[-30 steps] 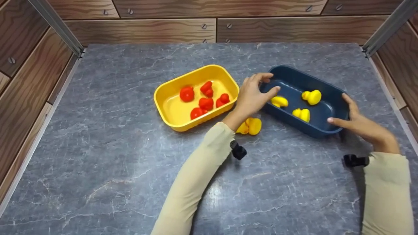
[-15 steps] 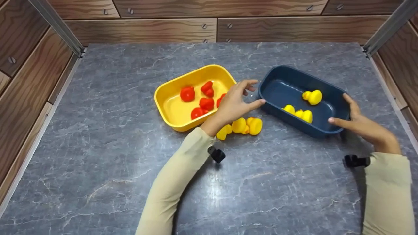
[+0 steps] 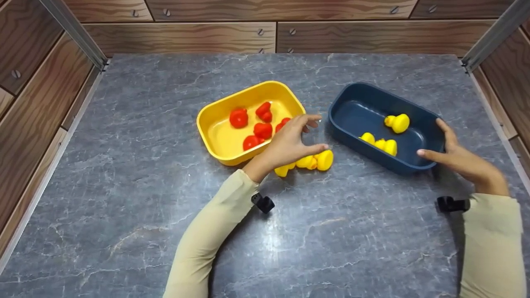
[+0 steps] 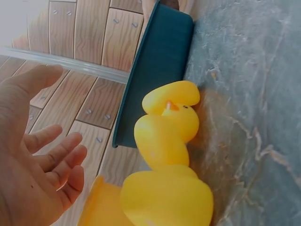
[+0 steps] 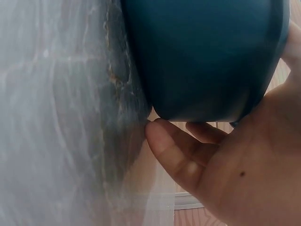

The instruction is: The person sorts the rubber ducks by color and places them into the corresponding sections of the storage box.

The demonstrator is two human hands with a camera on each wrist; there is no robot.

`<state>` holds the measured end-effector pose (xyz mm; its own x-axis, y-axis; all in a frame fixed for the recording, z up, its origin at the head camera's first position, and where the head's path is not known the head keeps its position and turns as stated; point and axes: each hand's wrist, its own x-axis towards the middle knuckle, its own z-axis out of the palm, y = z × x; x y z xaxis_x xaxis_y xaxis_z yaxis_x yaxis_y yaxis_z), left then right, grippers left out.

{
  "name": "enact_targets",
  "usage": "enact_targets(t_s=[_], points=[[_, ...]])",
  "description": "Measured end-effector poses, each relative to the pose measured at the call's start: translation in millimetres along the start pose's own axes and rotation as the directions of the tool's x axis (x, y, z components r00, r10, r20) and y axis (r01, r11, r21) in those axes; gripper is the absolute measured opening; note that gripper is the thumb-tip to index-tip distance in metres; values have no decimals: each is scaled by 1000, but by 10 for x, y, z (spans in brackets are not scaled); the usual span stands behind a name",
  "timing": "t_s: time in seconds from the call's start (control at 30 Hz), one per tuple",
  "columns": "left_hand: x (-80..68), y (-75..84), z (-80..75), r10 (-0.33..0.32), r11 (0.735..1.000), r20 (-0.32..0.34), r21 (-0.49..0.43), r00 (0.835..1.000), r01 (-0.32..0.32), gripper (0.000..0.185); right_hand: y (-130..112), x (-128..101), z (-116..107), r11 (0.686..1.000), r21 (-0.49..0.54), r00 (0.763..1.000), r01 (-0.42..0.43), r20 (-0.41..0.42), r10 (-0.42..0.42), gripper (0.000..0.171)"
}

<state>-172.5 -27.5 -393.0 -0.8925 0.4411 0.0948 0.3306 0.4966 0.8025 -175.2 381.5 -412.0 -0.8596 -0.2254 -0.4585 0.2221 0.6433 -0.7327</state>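
My left hand (image 3: 290, 142) hovers with spread fingers and nothing in its grasp. It is over several yellow rubber ducks (image 3: 325, 160) lying on the table between the two bins, partly hidden by the hand. The left wrist view shows these ducks (image 4: 162, 197) in a row, apart from the palm. My right hand (image 3: 463, 159) holds the right end of a dark blue bin (image 3: 352, 114), thumb over the rim and fingers along the outer wall. Inside that bin lie 3 yellow ducks (image 3: 399, 123), two against its near wall.
Left of the blue bin stands a yellow bin (image 3: 215, 151) with several red rubber toys (image 3: 238, 118) in it; my left hand covers part of its right corner. Wood-patterned walls (image 3: 178, 39) border the grey marbled table (image 3: 124, 186).
My left hand has drawn back leftward from the blue bin, leaving a duck inside by its near wall, and come down over the loose ducks. My right hand keeps its hold on the bin.
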Motion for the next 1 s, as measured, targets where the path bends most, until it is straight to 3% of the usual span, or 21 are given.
enact_targets(t_s=[0.27,0.53,1.0], points=[[12,-20,102,3,997,98,75,995,-11,70,10,14,-7,1000,-5,1000,2,12,-2,103],[54,-51,222,19,983,134,176,991,-42,69,5,-3,-11,1000,0,1000,-6,6,6,104],[128,-164,358,-86,914,209,405,974,-6,71,5,11,-13,1000,-5,1000,-7,6,7,104]])
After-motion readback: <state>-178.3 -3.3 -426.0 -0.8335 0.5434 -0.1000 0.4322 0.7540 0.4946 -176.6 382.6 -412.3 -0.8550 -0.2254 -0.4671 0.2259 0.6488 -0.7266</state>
